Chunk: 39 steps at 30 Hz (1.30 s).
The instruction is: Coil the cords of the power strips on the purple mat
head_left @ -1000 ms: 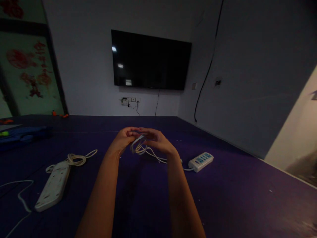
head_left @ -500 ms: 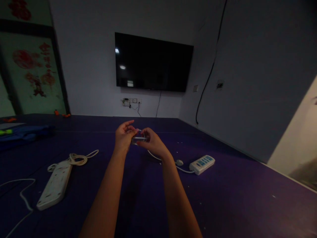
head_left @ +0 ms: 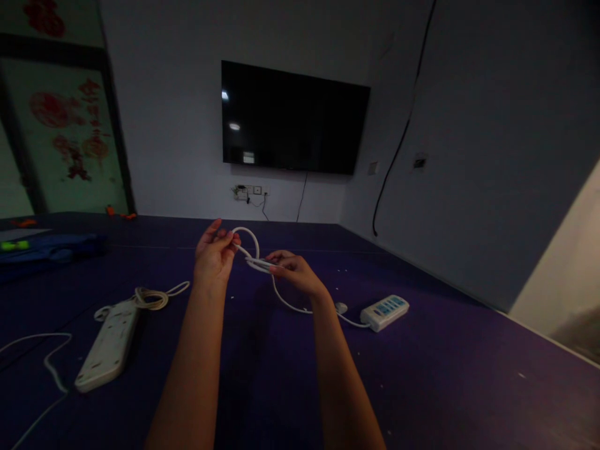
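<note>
A white power cord (head_left: 255,240) is looped between my two hands above the dark purple surface. My left hand (head_left: 214,255) pinches one part of the loop between thumb and fingers. Closed around the bundled coils of the same cord is my right hand (head_left: 296,271). From there the cord hangs down and runs right to a small white power strip (head_left: 385,312) with blue socket faces. Its white plug (head_left: 341,307) lies by my right forearm.
A longer white power strip (head_left: 109,344) with its cord coiled at one end lies at left. Beyond it are a blue cloth (head_left: 56,249) and orange pieces (head_left: 128,216). A television (head_left: 293,119) hangs on the wall, with a black cable (head_left: 396,147) to its right.
My left hand has moved left, away from my right hand, drawing out a loop of the cord between them. My right hand has shifted slightly right and down.
</note>
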Tool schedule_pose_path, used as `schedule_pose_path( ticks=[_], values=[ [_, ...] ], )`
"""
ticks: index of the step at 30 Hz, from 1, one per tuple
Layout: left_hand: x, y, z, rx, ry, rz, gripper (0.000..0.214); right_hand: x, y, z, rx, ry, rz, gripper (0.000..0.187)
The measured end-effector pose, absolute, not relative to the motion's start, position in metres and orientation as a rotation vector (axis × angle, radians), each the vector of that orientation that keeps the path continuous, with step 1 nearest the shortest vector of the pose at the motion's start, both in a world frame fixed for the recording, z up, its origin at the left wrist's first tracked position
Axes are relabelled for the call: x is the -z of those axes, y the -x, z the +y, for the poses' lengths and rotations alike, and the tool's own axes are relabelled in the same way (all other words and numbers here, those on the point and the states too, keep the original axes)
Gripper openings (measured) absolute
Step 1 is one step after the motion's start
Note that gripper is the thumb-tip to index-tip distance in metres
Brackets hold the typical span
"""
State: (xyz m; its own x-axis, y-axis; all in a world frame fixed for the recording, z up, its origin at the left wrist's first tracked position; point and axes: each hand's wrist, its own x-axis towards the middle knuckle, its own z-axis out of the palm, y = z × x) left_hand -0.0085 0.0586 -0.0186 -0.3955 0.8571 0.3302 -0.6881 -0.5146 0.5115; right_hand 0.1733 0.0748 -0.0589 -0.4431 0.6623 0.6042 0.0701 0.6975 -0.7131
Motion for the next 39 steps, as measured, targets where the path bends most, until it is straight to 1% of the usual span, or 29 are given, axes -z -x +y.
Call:
schedule_pose_path(
  ticks=[4, 8, 10, 14, 15, 16, 19, 20, 21, 23, 27, 28, 31, 35, 39],
  values=[
    [0.021, 0.014, 0.061, -2.065, -0.677, 0.356, 0.033, 0.068, -0.182, 0.082, -0.846, 0.57, -1.96, 0.031],
    [0.022, 0.013, 0.059, -2.137, -0.784, 0.352, 0.032, 0.068, -0.187, 0.082, -0.826, 0.629, -2.027, 0.025],
    [0.021, 0.013, 0.053, -2.089, -0.951, 0.433, 0.035, 0.065, -0.187, 0.08, -0.797, 0.655, -2.057, 0.021],
    [0.02, 0.016, 0.04, -1.854, -1.484, 0.777, 0.054, 0.056, -0.187, 0.073, -0.742, 0.664, -2.13, 0.017],
    [0.02, 0.017, 0.038, -1.782, -1.618, 0.873, 0.053, 0.054, -0.186, 0.072, -0.728, 0.662, -2.139, 0.017],
    [0.019, 0.017, 0.036, -1.704, -1.741, 0.956, 0.048, 0.053, -0.186, 0.071, -0.714, 0.661, -2.143, 0.017],
    [0.018, 0.015, 0.034, -1.5, -1.997, 1.052, 0.018, 0.051, -0.184, 0.069, -0.7, 0.653, -2.142, 0.016],
    [0.017, 0.014, 0.033, -1.462, -2.036, 1.048, 0.012, 0.051, -0.182, 0.069, -0.702, 0.647, -2.141, 0.017],
    [0.017, 0.012, 0.033, -1.451, -2.051, 1.042, 0.011, 0.051, -0.181, 0.069, -0.703, 0.639, -2.138, 0.018],
    [0.017, 0.009, 0.034, -1.495, -2.035, 1.041, 0.01, 0.051, -0.176, 0.068, -0.698, 0.633, -2.114, 0.023],
    [0.019, 0.004, 0.039, -1.685, -1.913, 1.033, 0.007, 0.049, -0.166, 0.065, -0.666, 0.729, -1.998, 0.048],
    [0.02, 0.002, 0.04, -1.732, -1.87, 1.023, 0.007, 0.048, -0.165, 0.065, -0.64, 0.75, -1.985, 0.051],
    [0.018, -0.002, 0.04, -1.889, -1.673, 0.931, 0.007, 0.046, -0.166, 0.063, -0.513, 0.751, -2.015, 0.047],
    [0.011, -0.008, 0.032, -2.006, -1.362, 0.653, 0.013, 0.048, -0.175, 0.064, -0.36, 0.789, -1.987, 0.039],
    [0.007, -0.013, 0.03, -1.994, -1.198, 0.482, 0.017, 0.05, -0.186, 0.067, -0.41, 0.749, -1.924, 0.033]
  ],
)
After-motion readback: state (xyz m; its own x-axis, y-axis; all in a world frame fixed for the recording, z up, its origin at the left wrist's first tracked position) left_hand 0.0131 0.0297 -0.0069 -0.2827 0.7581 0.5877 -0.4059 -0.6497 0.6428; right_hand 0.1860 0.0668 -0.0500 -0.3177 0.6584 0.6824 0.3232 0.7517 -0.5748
